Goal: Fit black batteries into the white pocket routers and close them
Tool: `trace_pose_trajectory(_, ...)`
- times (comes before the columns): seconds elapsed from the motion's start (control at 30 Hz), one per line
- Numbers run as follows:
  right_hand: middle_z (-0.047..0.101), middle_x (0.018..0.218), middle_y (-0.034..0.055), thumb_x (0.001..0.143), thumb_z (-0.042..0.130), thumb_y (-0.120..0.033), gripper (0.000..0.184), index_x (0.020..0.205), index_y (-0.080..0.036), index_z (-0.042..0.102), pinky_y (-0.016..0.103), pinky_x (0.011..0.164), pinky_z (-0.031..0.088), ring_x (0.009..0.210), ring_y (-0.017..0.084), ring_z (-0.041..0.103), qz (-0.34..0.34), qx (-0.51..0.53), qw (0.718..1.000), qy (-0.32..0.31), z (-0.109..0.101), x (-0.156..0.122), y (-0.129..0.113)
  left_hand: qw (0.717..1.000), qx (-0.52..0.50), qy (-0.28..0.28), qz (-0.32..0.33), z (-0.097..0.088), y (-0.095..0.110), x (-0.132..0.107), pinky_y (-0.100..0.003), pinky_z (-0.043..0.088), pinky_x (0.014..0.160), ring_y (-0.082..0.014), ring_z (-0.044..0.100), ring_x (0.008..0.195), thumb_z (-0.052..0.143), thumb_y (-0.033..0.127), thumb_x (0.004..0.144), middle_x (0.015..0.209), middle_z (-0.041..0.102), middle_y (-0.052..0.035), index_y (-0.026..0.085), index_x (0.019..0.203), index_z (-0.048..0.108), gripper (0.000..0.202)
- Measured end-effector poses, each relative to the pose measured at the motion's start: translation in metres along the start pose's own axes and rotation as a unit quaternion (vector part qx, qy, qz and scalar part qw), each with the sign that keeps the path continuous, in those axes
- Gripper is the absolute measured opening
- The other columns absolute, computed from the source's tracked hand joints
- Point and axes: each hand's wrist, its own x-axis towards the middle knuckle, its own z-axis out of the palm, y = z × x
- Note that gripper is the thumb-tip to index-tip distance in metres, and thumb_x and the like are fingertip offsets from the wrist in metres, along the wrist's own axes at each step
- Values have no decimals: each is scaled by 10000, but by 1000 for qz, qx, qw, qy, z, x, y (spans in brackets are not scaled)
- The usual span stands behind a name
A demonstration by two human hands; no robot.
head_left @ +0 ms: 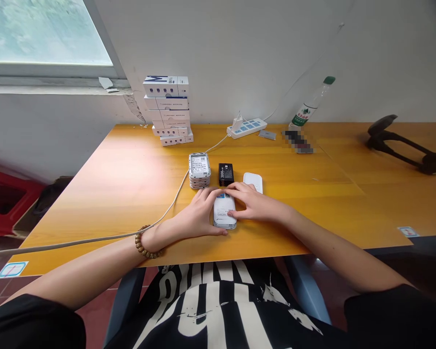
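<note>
A small white electronic device (224,209) with rounded corners and fine print lies on the table before me. My left hand (202,213) curves round its left side, fingers at the far edge and thumb along the near edge. From the right, my right hand (252,202) has its fingertips on the far end and its thumb on the right part of the top face. Just beyond the device is a black battery (225,173) marked 3000 mAh. A white rounded cover (253,181) lies partly behind my right hand. Left of the battery stands a stack of open device housings (199,169).
White printed boxes (170,110) are piled at the back left. A cable crosses my left wrist towards the power strip (247,128). At the back right are a water bottle (308,109), a pixelated item (298,141) and a black stand (403,145).
</note>
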Motion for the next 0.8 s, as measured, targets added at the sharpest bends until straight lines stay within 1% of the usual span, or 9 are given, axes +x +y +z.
trace_pose_trajectory(0.1, 578, 1483, 176, 976, 678, -593, 672, 1541, -238, 603, 629, 1215, 351, 1397, 422, 491, -23, -14, 1000, -7, -4, -3, -4, 1000, 17, -6, -2, 1, 2, 0, -664, 449, 1217, -440, 488, 1463, 970, 568, 717, 1566, 489, -218, 222, 1591, 357, 1121)
trace_pose_trajectory(0.2, 597, 1454, 185, 984, 675, -602, 641, 1501, -224, 642, 625, 1180, 390, 1374, 428, 505, -27, -29, 999, -7, -7, -6, -7, 999, 33, -9, -5, 2, 3, -1, -684, 422, 1234, -462, 461, 1491, 946, 571, 738, 1594, 472, -228, 223, 1621, 338, 1128)
trace_pose_trajectory(0.33, 607, 1440, 203, 981, 689, -613, 654, 1483, -195, 656, 630, 1147, 428, 1353, 438, 521, -32, -39, 999, 2, -7, -7, -6, 999, 42, -12, -10, 4, 3, -1, -700, 433, 1214, -474, 477, 1465, 933, 552, 739, 1576, 495, -220, 237, 1641, 336, 1127)
trace_pose_trajectory(0.43, 601, 1464, 195, 957, 725, -616, 675, 1494, -215, 646, 634, 1140, 449, 1349, 438, 537, -41, -27, 999, 12, -4, -6, -5, 999, 42, -8, -16, 4, 3, 0, -683, 462, 1194, -455, 511, 1420, 938, 534, 730, 1526, 525, -215, 224, 1635, 346, 1124)
trace_pose_trajectory(0.53, 614, 1446, 192, 932, 762, -616, 699, 1491, -214, 644, 620, 1135, 476, 1335, 431, 561, -43, -19, 999, 15, -3, -6, -5, 999, 38, -8, -20, 4, 3, 1, -669, 475, 1185, -444, 524, 1397, 944, 512, 729, 1507, 538, -207, 226, 1633, 358, 1115)
trace_pose_trajectory(0.6, 620, 1439, 193, 943, 754, -606, 678, 1483, -211, 648, 613, 1139, 483, 1339, 426, 570, -44, -19, 999, 17, -3, -5, -5, 999, 33, -13, -18, 3, 2, 1, -678, 454, 1204, -455, 506, 1425, 955, 535, 721, 1534, 521, -207, 240, 1646, 350, 1144)
trace_pose_trajectory(0.7, 605, 1472, 199, 959, 739, -585, 653, 1483, -207, 643, 606, 1160, 477, 1372, 420, 564, -46, -15, 999, 16, -3, -4, -5, 999, 22, -24, -13, 0, 0, 1, -680, 424, 1233, -469, 476, 1466, 955, 615, 714, 1569, 492, -222, 237, 1665, 335, 1197)
trace_pose_trajectory(0.8, 581, 1505, 209, 956, 738, -585, 678, 1495, -188, 629, 602, 1178, 470, 1395, 420, 555, -41, -9, 999, 13, -3, -3, -6, 999, 12, -32, -18, -2, -1, 1, -661, 435, 1231, -454, 485, 1461, 922, 627, 754, 1555, 498, -226, 226, 1674, 328, 1166)
